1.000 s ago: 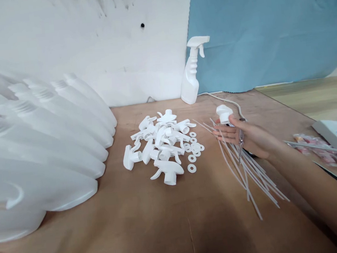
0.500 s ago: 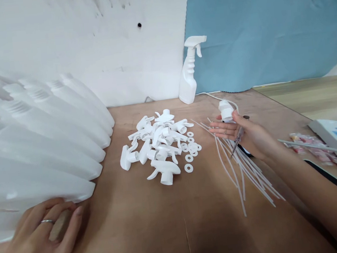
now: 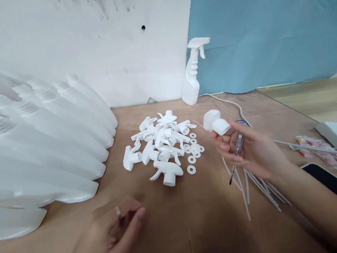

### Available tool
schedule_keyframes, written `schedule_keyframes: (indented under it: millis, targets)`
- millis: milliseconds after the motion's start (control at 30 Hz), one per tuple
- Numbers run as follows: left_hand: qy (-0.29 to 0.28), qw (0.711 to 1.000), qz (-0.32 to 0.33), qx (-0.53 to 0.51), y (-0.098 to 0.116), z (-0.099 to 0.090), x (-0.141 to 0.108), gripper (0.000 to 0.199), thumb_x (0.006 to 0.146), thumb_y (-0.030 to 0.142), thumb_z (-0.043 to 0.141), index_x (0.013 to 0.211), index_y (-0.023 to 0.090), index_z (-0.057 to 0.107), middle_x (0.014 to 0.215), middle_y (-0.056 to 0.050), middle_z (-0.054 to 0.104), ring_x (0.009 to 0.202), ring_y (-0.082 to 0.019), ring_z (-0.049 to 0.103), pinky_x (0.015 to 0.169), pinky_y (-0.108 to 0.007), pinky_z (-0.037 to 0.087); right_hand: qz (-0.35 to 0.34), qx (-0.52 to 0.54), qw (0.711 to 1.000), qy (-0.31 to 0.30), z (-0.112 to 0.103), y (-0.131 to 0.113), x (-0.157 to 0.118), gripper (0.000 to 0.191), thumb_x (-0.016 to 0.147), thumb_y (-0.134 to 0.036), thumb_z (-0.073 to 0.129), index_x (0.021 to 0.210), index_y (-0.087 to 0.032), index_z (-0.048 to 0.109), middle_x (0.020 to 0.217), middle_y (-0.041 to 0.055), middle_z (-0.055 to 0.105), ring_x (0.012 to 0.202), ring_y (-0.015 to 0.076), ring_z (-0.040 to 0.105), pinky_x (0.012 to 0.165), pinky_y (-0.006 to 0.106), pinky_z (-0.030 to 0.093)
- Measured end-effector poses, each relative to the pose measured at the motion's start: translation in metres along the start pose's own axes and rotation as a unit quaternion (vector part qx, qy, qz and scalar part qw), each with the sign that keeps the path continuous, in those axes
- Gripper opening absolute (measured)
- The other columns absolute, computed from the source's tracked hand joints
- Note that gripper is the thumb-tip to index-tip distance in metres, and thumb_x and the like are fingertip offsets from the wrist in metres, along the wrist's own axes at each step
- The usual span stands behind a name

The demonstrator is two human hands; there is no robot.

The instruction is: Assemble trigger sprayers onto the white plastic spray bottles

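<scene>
The fingers of my right hand were closed on a white sprayer head, holding it tilted above the bench. A screwdriver lay in the same palm, its tip angled down near some thin tubes. My left hand was over the near part of the bench, blurred, its fingers curled in and narrow; I could not tell whether they held anything. Farther off, between my hands, lay a heap of trigger tops, with flat washers just beside it. White bottles crowded my left.
</scene>
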State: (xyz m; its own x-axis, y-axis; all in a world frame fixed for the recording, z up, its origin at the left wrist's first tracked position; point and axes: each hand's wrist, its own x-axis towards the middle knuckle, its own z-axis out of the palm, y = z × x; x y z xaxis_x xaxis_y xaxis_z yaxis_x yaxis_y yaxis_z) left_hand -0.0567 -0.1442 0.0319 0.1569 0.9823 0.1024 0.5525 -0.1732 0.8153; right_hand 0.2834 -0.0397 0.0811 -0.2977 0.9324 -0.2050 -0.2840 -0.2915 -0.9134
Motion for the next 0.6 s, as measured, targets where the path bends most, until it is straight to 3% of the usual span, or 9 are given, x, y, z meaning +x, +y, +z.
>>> schedule_keyframes:
  millis: [67, 100, 167, 233, 333, 433, 500, 600]
  targets:
    - [-0.101, 0.988, -0.019, -0.116, 0.03, 0.023, 0.025, 0.027, 0.094, 0.042, 0.058, 0.077, 0.02, 0.063, 0.061, 0.002, 0.055, 0.056, -0.011, 0.053, 0.051, -0.018, 0.043, -0.038, -0.09, 0.995, -0.006, 0.016, 0.008, -0.003, 0.04, 0.092, -0.054, 0.057, 0.084, -0.016, 0.064, 0.066, -0.0006, 0.053, 0.043, 0.0052, 0.032, 0.04, 0.023, 0.016]
    - [-0.124, 0.971, -0.045, -0.199, 0.039, 0.033, 0.038, 0.031, 0.096, 0.047, 0.052, 0.083, 0.02, 0.062, 0.064, 0.002, 0.057, 0.056, -0.011, 0.054, 0.051, -0.019, 0.044, -0.071, -0.151, 0.986, 0.004, 0.022, 0.013, -0.004, 0.039, 0.092, -0.053, 0.059, 0.08, -0.016, 0.062, 0.066, -0.0009, 0.052, 0.046, 0.0059, 0.035, 0.043, 0.023, 0.021]
    - [-0.142, 0.923, -0.059, -0.352, 0.049, 0.049, 0.063, 0.037, 0.096, 0.057, 0.047, 0.103, 0.022, 0.059, 0.071, 0.0, 0.06, 0.052, -0.012, 0.056, 0.043, -0.02, 0.043, -0.151, -0.276, 0.949, 0.036, 0.029, 0.023, -0.005, 0.031, 0.09, -0.047, 0.065, 0.079, -0.017, 0.062, 0.067, -0.0013, 0.053, 0.054, 0.0084, 0.043, 0.048, 0.023, 0.03]
    - [-0.155, 0.882, -0.055, -0.441, 0.049, 0.063, 0.081, 0.047, 0.093, 0.064, 0.045, 0.112, 0.022, 0.053, 0.08, -0.002, 0.063, 0.051, -0.015, 0.06, 0.037, -0.021, 0.042, -0.23, -0.383, 0.893, 0.054, 0.032, 0.033, -0.004, 0.02, 0.088, -0.038, 0.068, 0.091, -0.018, 0.065, 0.071, -0.0006, 0.056, 0.061, 0.0112, 0.049, 0.054, 0.024, 0.037]
    - [-0.183, 0.852, -0.04, -0.489, 0.042, 0.076, 0.09, 0.05, 0.091, 0.066, 0.05, 0.108, 0.019, 0.051, 0.081, -0.004, 0.064, 0.048, -0.016, 0.062, 0.033, -0.021, 0.043, -0.333, -0.494, 0.803, 0.016, 0.03, 0.044, -0.004, 0.021, 0.088, -0.03, 0.069, 0.106, -0.018, 0.066, 0.078, 0.0015, 0.062, 0.067, 0.0143, 0.054, 0.061, 0.027, 0.043]
    - [-0.179, 0.852, -0.046, -0.489, 0.033, 0.08, 0.085, 0.033, 0.09, 0.044, 0.065, 0.106, 0.019, 0.051, 0.075, -0.001, 0.064, 0.046, -0.014, 0.064, 0.036, -0.019, 0.048, -0.396, -0.537, 0.744, -0.034, 0.026, 0.051, -0.005, 0.029, 0.089, -0.028, 0.069, 0.116, -0.019, 0.065, 0.089, 0.0054, 0.067, 0.077, 0.0179, 0.061, 0.069, 0.03, 0.048]
    - [-0.182, 0.844, -0.047, -0.503, 0.025, 0.076, 0.081, 0.022, 0.091, 0.033, 0.064, 0.102, 0.017, 0.053, 0.077, -0.002, 0.066, 0.049, -0.015, 0.066, 0.039, -0.02, 0.051, -0.422, -0.516, 0.743, -0.06, 0.024, 0.053, -0.007, 0.033, 0.095, -0.029, 0.063, 0.126, -0.02, 0.063, 0.101, 0.009, 0.068, 0.088, 0.0202, 0.065, 0.076, 0.032, 0.051]
    - [-0.207, 0.804, -0.034, -0.556, 0.013, 0.065, 0.08, 0.02, 0.092, 0.032, 0.055, 0.099, 0.014, 0.056, 0.084, -0.008, 0.068, 0.052, -0.019, 0.069, 0.04, -0.023, 0.052, -0.431, -0.447, 0.782, -0.05, 0.018, 0.054, -0.011, 0.041, 0.103, -0.044, 0.045, 0.132, -0.021, 0.063, 0.113, 0.0122, 0.068, 0.103, 0.0244, 0.065, 0.086, 0.037, 0.052]
